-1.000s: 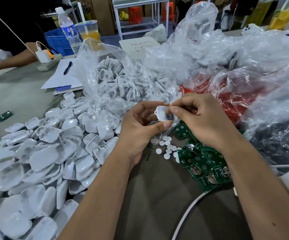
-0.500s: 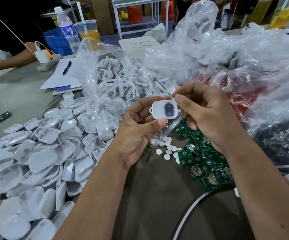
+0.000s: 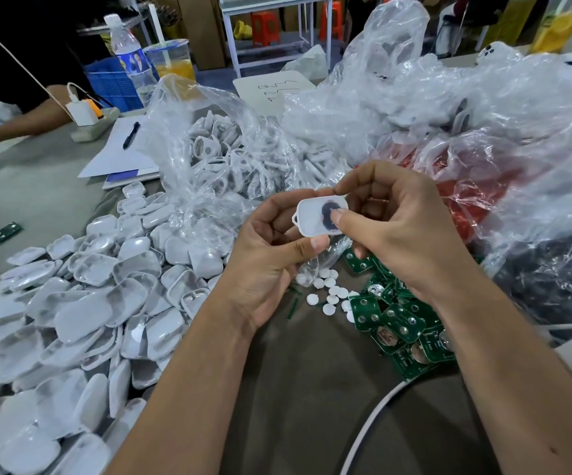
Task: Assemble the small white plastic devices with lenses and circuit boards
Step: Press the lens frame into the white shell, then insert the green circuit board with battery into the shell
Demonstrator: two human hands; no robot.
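White plastic shell [image 3: 315, 217], one single piece, is up in the air between both hands, above the brown tabletop [image 3: 312, 389], its open side turned toward the person so the dark round opening at its right end can be seen and worked on. Left hand [image 3: 270, 262] grips it from below and behind, thumb curled against the lower edge and fingers wrapped round the far side, which looks to me like a steadying hold. Right hand [image 3: 390, 228] pinches the shell's right end, forefinger on the top edge and thumb tip pressing straight onto the dark opening; my guess is that a lens is being seated there, though the thumb hides whether one is in. Supplies lie within easy reach, probably on purpose: about a dozen small white discs [image 3: 325, 296] scattered directly beneath the hands, and a heap of green circuit boards [image 3: 397, 330] just right of them, roughly ten showing, more hidden under the right wrist. Left of the arms spreads a pile of white shell halves [image 3: 89, 296], far too many to count, and an open clear bag [image 3: 216, 159] behind holds more. One stray green board [image 3: 6, 232] sits well apart at the far left.
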